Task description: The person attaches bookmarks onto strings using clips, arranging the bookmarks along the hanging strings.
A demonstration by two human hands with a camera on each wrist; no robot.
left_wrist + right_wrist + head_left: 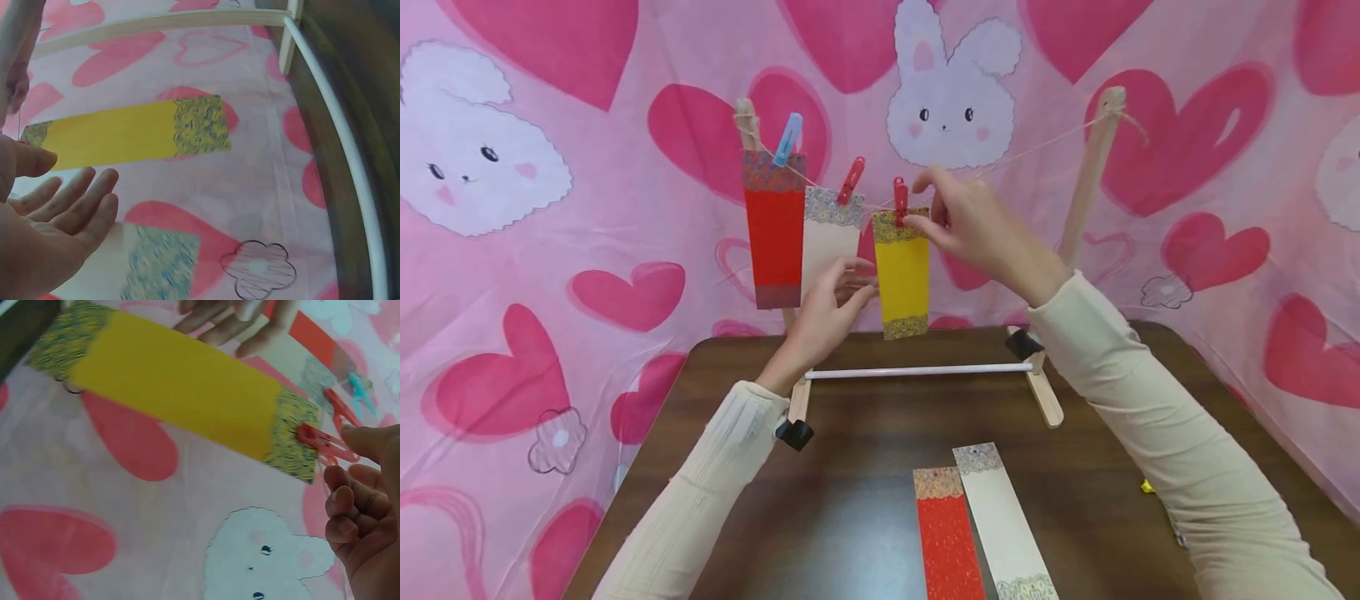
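A yellow card (903, 279) with patterned ends hangs from a string by a red clothespin (901, 200). My right hand (973, 221) is at that clothespin, thumb and index finger spread apart, the thumb close to its side; whether they touch is unclear. In the right wrist view, the other fingers of the right hand (369, 500) are bent. My left hand (831, 312) is between the white card (831, 237) and the yellow card, partly covering the white one. Its fingers (94, 215) are loosely extended below the yellow card in the left wrist view, gripping nothing.
Farther left hang a red card (772, 250) under a blue clothespin (788, 140) and a second red clothespin (852, 181). The string spans wooden posts (1093, 171) joined by a white rod (921, 371). Another red card (951, 542) and a white card (1003, 521) lie on the table (760, 517).
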